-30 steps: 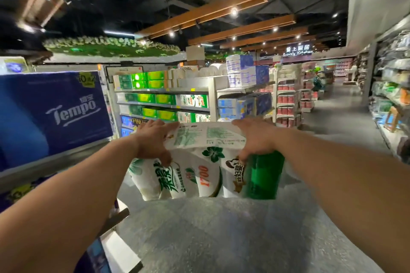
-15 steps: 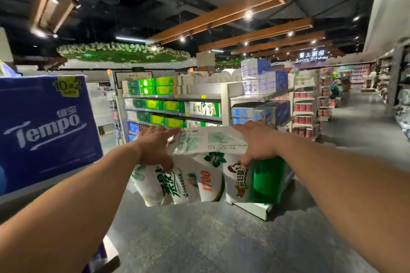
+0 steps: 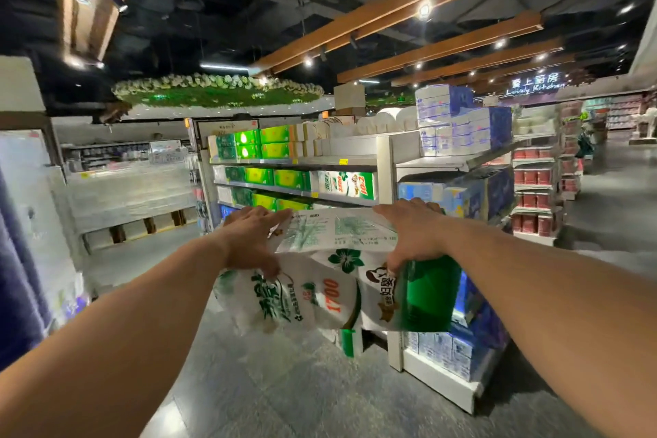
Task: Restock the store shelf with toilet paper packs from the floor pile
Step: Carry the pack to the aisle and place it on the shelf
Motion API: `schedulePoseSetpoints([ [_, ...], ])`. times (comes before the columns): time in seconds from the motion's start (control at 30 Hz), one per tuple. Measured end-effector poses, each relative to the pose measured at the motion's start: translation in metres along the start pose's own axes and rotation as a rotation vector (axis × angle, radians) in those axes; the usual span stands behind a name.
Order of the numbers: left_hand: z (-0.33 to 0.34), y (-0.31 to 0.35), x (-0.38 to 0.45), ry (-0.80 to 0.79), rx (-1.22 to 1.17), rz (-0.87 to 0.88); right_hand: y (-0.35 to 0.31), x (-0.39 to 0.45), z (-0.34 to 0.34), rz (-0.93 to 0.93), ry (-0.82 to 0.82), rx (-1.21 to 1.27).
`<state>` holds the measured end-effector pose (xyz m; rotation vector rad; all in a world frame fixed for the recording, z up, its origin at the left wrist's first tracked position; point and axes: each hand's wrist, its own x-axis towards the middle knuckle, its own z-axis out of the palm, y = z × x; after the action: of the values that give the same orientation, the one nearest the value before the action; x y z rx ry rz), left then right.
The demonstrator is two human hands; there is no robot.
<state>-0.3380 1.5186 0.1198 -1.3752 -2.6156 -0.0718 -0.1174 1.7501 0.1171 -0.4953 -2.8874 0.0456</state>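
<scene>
I hold a white and green toilet paper pack (image 3: pixel 330 281) out in front of me at chest height, above the grey floor. My left hand (image 3: pixel 250 242) grips its top left edge. My right hand (image 3: pixel 414 235) grips its top right edge, by the green end panel. Straight ahead stands the white store shelf (image 3: pixel 385 167), with green and white packs (image 3: pixel 346 185) on its upper boards. The pack in my hands hides the lower boards.
Blue and white tissue packs (image 3: pixel 462 121) are stacked on the shelf's right end and fill its side face. A blurred blue pack (image 3: pixel 17 260) sits close at my left. A pallet display (image 3: pixel 131 195) stands left of the shelf. An aisle (image 3: pixel 611 195) runs back right.
The view has swung left and moved closer to the shelf. The blue pack at my left has slid to the frame's edge. Both hands keep the same hold on the pack.
</scene>
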Motion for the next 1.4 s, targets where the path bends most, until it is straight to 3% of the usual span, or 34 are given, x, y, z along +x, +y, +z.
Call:
schedulePoseSetpoints([
  [0.33,0.025,-0.082,0.225,0.025,-0.056,-0.066,0.07,0.253,0.017,-0.063,-0.013,0.006],
  [0.53,0.066,-0.163,0.364,0.065,-0.023,0.002,0.089,0.4,0.052,-0.039,0.021,-0.063],
  [0.9,0.082,-0.292,0.623,0.167,0.037,0.104,0.124,0.661,0.076,0.033,0.093,-0.148],
  [1.13,0.103,-0.345,0.788,0.317,0.093,0.161,0.17,0.822,0.091,0.109,0.224,-0.271],
  [1.4,0.111,-0.391,0.983,0.64,0.127,0.215,0.222,0.972,0.082,0.21,0.422,-0.433],
])
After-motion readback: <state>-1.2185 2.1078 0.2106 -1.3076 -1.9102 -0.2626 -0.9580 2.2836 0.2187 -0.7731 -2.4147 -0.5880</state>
